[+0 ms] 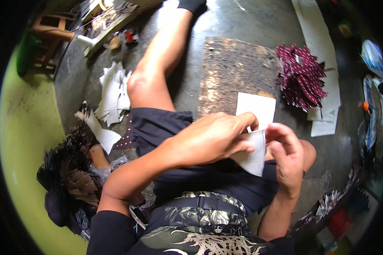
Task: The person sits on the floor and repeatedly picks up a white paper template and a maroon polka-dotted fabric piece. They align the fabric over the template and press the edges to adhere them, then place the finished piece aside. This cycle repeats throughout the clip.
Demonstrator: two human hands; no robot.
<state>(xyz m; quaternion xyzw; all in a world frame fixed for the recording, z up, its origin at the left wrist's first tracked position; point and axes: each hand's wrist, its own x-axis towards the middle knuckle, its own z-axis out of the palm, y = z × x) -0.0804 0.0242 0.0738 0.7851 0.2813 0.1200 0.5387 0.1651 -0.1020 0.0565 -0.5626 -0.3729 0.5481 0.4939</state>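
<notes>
My left hand (219,138) reaches across my lap, its thumb and fingers closed on a pale grey-white cut piece (253,159) that narrows to a point at the bottom; whether it is cloth or stiff paper I cannot tell. Beside the piece's right edge is my right hand (287,155), fingers curved and thumb apart from them. Its fingertips come close to the upper corner, and contact there is unclear. Just beyond my hands a white sheet (256,106) lies on a worn, rough brown board (225,72).
Maroon white-dotted fabric pieces (302,76) are heaped right of the board, by a long pale strip (323,51). White cut pieces (114,93) lie left of my bent leg. A cluttered wooden stand (106,27) is at far left, dark scraps (70,178) at near left.
</notes>
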